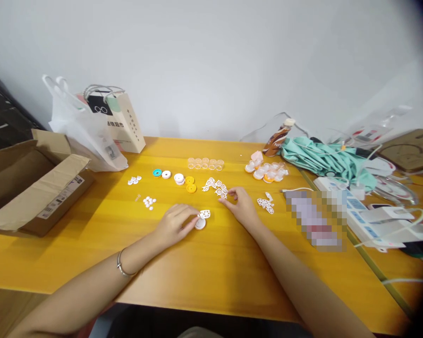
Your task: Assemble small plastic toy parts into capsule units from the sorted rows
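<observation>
My left hand pinches a small white openwork plastic piece between thumb and fingertips. Just below that piece, a round white disc-shaped part sits on the table by my thumb. My right hand has thumb and index finger apart, at the edge of a curved group of white openwork pieces. Whether its fingertips touch one of them is hard to see. Behind my left hand are yellow round parts, white round parts and a teal-topped one.
Clear ring-like cups stand in a row farther back. Clear-and-orange parts and loose white pieces lie rightward, before a bottle and power strip. Small white discs and a cardboard box are leftward.
</observation>
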